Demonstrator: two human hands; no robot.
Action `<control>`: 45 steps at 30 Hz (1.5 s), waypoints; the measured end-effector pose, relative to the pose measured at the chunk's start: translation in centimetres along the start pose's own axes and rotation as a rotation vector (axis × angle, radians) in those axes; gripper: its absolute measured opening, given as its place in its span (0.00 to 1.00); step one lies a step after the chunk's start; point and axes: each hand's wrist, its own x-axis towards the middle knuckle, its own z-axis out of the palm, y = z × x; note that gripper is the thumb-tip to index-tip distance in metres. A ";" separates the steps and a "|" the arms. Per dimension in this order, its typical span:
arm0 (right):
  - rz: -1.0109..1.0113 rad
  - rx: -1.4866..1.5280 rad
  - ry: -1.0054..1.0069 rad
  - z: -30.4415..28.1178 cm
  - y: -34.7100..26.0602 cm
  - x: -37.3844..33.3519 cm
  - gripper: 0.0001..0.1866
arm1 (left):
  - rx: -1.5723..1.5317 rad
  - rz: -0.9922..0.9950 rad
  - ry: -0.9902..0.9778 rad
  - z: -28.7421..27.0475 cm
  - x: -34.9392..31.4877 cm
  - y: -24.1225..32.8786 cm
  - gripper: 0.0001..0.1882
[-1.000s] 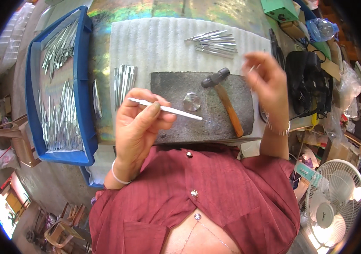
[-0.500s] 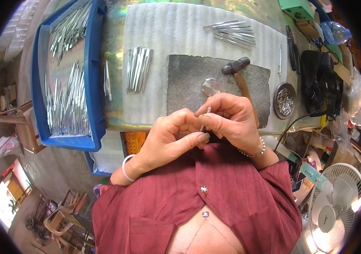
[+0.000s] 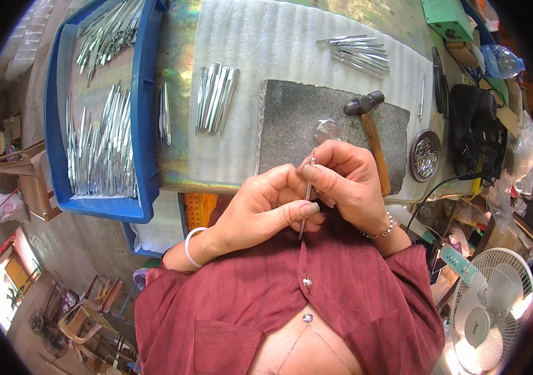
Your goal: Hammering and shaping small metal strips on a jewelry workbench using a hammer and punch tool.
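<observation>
Fingers of the left hand (image 3: pixel 260 209) and right hand (image 3: pixel 351 181) pinch a slender metal rod (image 3: pixel 308 191) between them, directly in front of the shirt (image 3: pixel 229 294). Clock directions are taken from this grip, with twelve at the top of the view. The right thumb and forefinger grasp the upper part; the left thumb and curled fingers close on the rod lower down. Whether a separate small part sits at the upper end cannot be told, since the right fingertips partly cover it.

Handling: the rod is judged light and stiff, not fragile, yet smooth enough to slip or roll. A thumb-and-finger pinch near mid-length, clear of the narrow ends, appears the soundest hold.

Orientation: the long axis runs nearly from twelve to six, the upper end leaning slightly toward one o'clock and the lower end pointing toward the shirt.

Surroundings: just past twelve, a round shiny piece (image 3: pixel 328 130) rests on a dark slab (image 3: pixel 291 115); a hammer (image 3: pixel 374 134) lies on the slab between one and two. A dish (image 3: pixel 413 156) of small metal bits lies between two and three. Similar rods lie in a row (image 3: pixel 216 100) between ten and eleven, with a blue tray (image 3: pixel 146 125) of more between nine and ten.
</observation>
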 end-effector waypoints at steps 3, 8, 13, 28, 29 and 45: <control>0.018 0.039 -0.021 0.0 -0.3 0.1 0.05 | 0.006 0.006 -0.012 -0.2 0.1 0.0 0.06; -0.026 -0.006 0.001 0.4 -0.6 0.4 0.05 | 0.011 0.034 -0.012 -0.3 0.3 0.1 0.07; 0.005 -0.015 0.027 0.6 -0.9 1.1 0.05 | -0.036 0.010 -0.025 -0.6 0.6 0.9 0.09; 0.047 -0.011 0.027 0.9 -1.4 2.1 0.05 | -0.101 -0.001 -0.043 -1.3 1.1 1.3 0.12; 0.054 0.018 0.030 0.9 -1.3 2.1 0.05 | -0.095 -0.001 -0.040 -1.4 1.1 1.2 0.12; -0.030 -0.061 -0.013 0.7 -2.3 1.0 0.07 | 0.046 0.096 -0.050 0.0 0.9 1.1 0.14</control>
